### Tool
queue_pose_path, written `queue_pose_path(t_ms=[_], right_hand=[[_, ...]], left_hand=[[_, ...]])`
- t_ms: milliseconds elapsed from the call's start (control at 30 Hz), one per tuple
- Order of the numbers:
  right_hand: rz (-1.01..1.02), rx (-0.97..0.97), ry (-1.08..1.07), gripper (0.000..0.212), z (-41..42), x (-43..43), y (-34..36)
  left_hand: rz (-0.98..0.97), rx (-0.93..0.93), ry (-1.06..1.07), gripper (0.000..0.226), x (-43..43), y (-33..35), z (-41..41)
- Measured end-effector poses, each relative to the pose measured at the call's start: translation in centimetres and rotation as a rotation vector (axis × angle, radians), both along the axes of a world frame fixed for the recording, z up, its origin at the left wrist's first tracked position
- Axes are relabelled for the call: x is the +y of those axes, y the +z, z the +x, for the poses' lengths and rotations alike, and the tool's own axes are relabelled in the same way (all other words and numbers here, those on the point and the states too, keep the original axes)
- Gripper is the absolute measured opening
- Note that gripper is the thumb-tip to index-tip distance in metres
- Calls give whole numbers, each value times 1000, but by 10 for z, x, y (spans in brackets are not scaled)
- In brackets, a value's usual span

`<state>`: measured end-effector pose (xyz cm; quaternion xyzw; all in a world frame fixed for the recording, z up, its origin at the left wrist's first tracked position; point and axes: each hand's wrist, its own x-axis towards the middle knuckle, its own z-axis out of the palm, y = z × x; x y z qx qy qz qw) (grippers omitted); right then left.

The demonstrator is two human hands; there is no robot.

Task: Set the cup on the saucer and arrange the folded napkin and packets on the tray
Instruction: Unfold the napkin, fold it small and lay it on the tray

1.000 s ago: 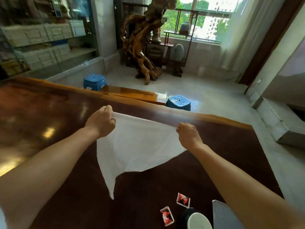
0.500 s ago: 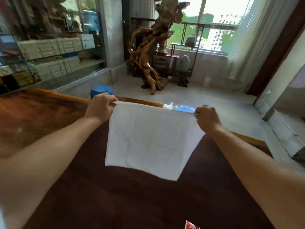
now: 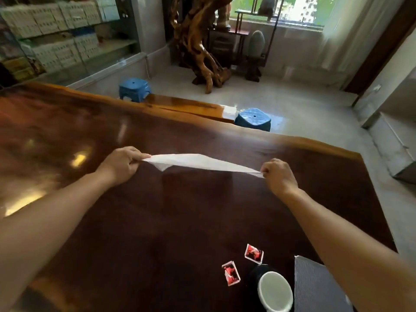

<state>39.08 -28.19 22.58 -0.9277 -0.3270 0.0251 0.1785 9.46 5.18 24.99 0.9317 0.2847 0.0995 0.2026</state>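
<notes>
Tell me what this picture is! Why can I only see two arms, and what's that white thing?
The camera sits on a person's head and looks down, so you only see their arms, no machine. The left hand and right hand each pinch one end of a white napkin, stretched above a shiny brown wooden table. Near the bottom lie two red packets, not yet on the grey tray beside them. A white cup stands there on something dark, maybe its saucer. Behind the table are blue stools.
</notes>
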Motion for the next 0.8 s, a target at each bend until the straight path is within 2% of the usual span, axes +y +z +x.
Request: queue_pose_path(t_ms=[100, 233, 433, 533, 667, 800], right_hand=[[-179, 170, -37, 27, -31, -24, -51], [-327, 315, -26, 22, -63, -53, -101], [-422, 411, -43, 30, -75, -65, -132], [-386, 432, -80, 28, -63, -54, -133], [-266, 471, -196, 18, -45, -31, -139], [-172, 543, -309, 10, -31, -6, -158]], left_hand=[[-176, 208, -41, 26, -25, -56, -31], [-307, 412, -49, 15, -54, -115, -67], [-429, 583, 7, 20, -77, -154, -78], [-534, 519, 173, 22, -73, -164, -63], [-784, 352, 467, 16, -67, -179, -44], [-918, 262, 631, 16, -57, -203, -31]])
